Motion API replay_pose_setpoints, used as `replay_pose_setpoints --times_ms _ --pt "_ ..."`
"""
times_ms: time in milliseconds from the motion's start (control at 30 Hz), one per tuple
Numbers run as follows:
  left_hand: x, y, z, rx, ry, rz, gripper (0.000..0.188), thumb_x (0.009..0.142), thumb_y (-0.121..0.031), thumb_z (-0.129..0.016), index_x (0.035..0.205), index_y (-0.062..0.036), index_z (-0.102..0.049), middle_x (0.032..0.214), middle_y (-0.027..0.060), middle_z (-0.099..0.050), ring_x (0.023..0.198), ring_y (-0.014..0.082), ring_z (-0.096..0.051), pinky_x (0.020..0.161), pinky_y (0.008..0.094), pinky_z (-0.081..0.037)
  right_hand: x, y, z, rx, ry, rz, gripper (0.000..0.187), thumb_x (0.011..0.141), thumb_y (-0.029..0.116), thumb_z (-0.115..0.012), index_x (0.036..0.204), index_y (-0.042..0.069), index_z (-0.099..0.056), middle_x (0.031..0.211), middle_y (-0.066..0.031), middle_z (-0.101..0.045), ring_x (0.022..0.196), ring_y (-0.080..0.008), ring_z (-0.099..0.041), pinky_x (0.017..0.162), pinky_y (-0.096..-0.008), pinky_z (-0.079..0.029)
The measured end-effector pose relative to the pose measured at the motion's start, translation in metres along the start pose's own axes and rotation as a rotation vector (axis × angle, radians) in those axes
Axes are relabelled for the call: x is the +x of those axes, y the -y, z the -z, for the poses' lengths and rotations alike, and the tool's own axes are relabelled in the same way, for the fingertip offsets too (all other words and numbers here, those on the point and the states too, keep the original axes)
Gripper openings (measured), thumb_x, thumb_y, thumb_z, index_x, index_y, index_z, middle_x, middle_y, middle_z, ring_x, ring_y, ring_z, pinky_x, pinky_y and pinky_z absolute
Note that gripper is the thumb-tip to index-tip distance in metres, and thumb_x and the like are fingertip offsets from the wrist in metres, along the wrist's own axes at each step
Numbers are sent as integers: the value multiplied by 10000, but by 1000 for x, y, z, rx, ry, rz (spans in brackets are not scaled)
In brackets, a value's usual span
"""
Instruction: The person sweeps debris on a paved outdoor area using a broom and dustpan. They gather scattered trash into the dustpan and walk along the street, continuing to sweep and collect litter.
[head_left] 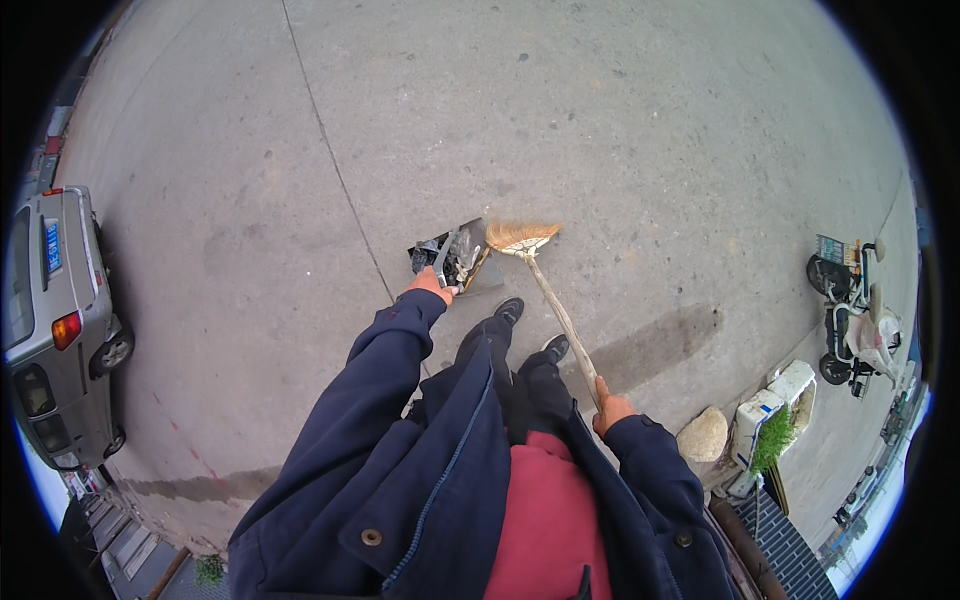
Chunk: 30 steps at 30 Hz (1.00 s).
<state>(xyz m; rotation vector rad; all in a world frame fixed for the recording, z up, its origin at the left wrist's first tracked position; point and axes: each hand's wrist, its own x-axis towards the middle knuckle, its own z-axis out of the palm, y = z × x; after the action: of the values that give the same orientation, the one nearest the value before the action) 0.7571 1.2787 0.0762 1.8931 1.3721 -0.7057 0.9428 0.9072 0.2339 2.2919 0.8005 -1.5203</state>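
My left hand (432, 284) is closed round the handle of a dark dustpan (488, 278), which is low over the pavement in front of my feet. Crumpled litter (462, 256) lies in the pan, some of it dark and some whitish. With my right hand (612, 408) I grip the upper end of a broom (562, 312) with a long pale wooden stick. Its fan of straw-coloured bristles is at the pavement, just right of the pan. Whether the pan touches the ground, I cannot tell.
Grey concrete pavement (620, 130) spreads ahead, with a dark damp patch (665, 340) right of my feet. A silver van (65, 320) stands at the left. On the right are a rounded stone (703, 435), a white planter (752, 425) with greenery and a parked scooter (860, 330).
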Motion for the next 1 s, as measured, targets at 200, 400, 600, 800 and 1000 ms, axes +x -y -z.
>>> replay_pose_setpoints --times_ms 200,400,600,800,1000 --pt "0 0 -1 -13 23 -15 739 784 -394 -732 1283 66 -440 1264 278 -541 1182 412 -527 981 415 -435 -54 -68 -33 143 27 66 821 718 118 -647 1464 71 -307 982 -309 -640 957 -454 -621 870 -459 -499" --pt "-2 -3 -8 -21 14 -14 691 767 -401 -749 1234 29 -475 1235 256 -563 1178 385 -539 969 432 -450 -86 -103 -59 409 20 128 842 695 91 -684 1456 46 -325 1009 -327 -628 995 -454 -610 881 -411 -500" --pt "7 4 -15 -32 31 -47 772 760 -382 -759 1307 54 -432 1272 273 -540 1210 390 -515 999 412 -433 -88 -91 -57 402 45 198 800 710 81 -662 1449 83 -355 932 -348 -618 937 -468 -618 832 -431 -496" --pt "5 2 -16 -9 30 -30 824 759 -395 -759 1348 55 -399 1300 269 -523 1215 388 -514 1004 411 -433 -134 -106 -15 414 69 -64 813 704 100 -692 1446 80 -360 935 -342 -624 938 -466 -620 840 -431 -497" --pt "7 0 -15 14 34 -31 813 759 -412 -758 1322 64 -418 1294 274 -525 1202 385 -527 1001 418 -436 -142 -140 -16 471 -155 -168 833 684 87 -704 1444 74 -364 947 -331 -632 941 -455 -624 847 -429 -499"
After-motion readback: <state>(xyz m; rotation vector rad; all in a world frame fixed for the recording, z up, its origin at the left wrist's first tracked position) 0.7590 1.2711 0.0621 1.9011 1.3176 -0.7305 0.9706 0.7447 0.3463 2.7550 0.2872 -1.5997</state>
